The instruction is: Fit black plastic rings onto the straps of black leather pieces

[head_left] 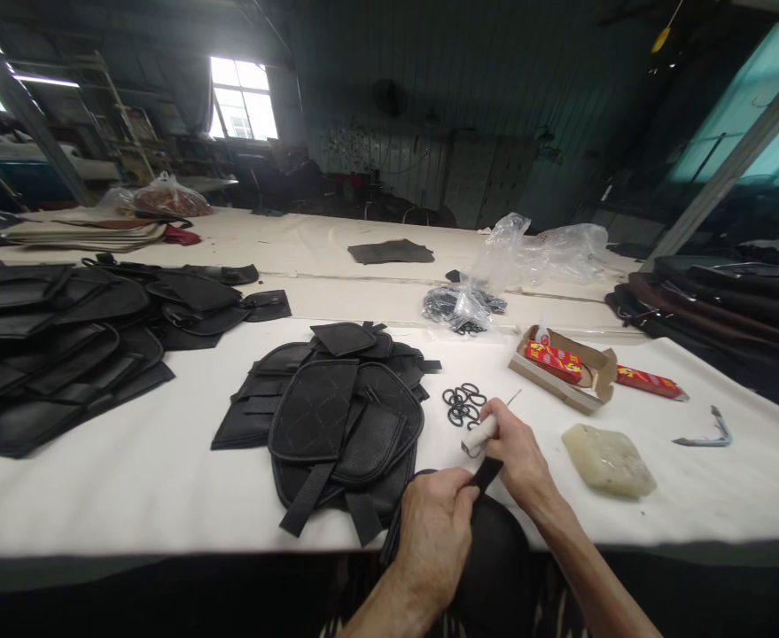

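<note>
At the table's front edge, my left hand is closed on a black leather-like piece, with its thumb on the piece's short black strap. My right hand grips a white-handled awl, whose thin metal tip points up and away to the right. The fingers of that hand also touch the strap's upper end. Just beyond the awl lies a small cluster of black rings. To the left is a pile of similar black pieces with loose straps hanging toward the front edge.
Right of my hands are a pale translucent block, an open cardboard box with red packets, and a bent metal tool. Plastic bags lie farther back. More black pieces are heaped left; stacked dark material stands right.
</note>
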The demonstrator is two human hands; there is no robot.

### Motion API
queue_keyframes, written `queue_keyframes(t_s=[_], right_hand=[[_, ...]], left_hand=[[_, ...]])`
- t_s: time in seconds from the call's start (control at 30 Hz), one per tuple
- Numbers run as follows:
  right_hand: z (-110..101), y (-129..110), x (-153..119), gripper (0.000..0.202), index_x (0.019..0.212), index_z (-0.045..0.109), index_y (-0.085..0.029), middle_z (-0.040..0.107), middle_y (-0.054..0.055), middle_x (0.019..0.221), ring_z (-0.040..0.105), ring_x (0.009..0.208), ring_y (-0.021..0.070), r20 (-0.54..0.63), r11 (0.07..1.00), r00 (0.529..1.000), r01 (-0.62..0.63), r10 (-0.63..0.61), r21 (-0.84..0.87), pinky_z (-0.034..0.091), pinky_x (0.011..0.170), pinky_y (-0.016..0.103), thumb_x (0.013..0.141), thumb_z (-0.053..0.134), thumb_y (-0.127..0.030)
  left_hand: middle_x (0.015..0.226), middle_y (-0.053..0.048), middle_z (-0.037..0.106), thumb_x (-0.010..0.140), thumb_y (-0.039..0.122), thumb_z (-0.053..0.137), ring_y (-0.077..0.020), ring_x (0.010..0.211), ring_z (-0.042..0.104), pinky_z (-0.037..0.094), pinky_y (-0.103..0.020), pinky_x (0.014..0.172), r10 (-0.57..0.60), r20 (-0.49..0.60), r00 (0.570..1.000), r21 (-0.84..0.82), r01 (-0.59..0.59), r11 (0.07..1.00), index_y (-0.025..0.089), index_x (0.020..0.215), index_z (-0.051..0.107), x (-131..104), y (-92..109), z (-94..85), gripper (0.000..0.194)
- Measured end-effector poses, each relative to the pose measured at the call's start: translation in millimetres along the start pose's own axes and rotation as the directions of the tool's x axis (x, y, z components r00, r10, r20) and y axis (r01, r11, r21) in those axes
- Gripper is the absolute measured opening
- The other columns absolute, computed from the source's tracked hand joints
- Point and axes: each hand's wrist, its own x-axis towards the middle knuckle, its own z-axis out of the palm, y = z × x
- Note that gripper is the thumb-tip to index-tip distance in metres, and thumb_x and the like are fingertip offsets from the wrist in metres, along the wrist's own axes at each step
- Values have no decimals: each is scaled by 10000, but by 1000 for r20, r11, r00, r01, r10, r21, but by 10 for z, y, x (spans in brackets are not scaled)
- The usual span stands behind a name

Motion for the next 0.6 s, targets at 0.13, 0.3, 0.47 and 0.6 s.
queue_keyframes(t_s=[0.13, 0.3, 0.47, 0.6], right_hand=[[1, 71, -94, 211, 764, 450, -232, 540, -66, 599, 491, 565, 146, -20, 992, 999, 44, -42, 122, 368, 536, 228, 588, 419, -119], [-92, 97, -260, 163, 799, 501, -218, 606, -22, 739, 551, 707, 174, -168, 982, 985, 68, -38, 177, 415, 659, 277, 654, 443, -171], [-284, 115, -391, 102, 820, 534, -204, 623, 16, 796, 585, 759, 196, -313, 974, 949, 95, -27, 205, 453, 692, 315, 739, 521, -264], [-416, 123, -463, 122, 772, 534, -203, 615, 12, 751, 592, 694, 189, -414, 974, 910, 99, -7, 202, 472, 641, 312, 749, 592, -307]], left_hand=[[445, 21, 491, 780, 178, 457, -132, 486, 458, 290, -248, 536, -30, 23, 999, -19, 31, 999, 188, 604, 637, 9, 10, -15, 252], [418, 31, 482, 779, 205, 452, -141, 461, 486, 316, -247, 529, -84, 50, 995, -95, 89, 991, 189, 669, 648, 57, 15, -25, 226], [455, 35, 517, 737, 207, 487, -137, 446, 496, 326, -246, 516, -141, 40, 989, -141, 145, 979, 186, 678, 612, 97, -1, -8, 140], [414, 52, 449, 740, 223, 482, -132, 428, 480, 334, -246, 528, -132, 40, 990, -140, 136, 981, 187, 613, 571, 101, 11, -11, 159]])
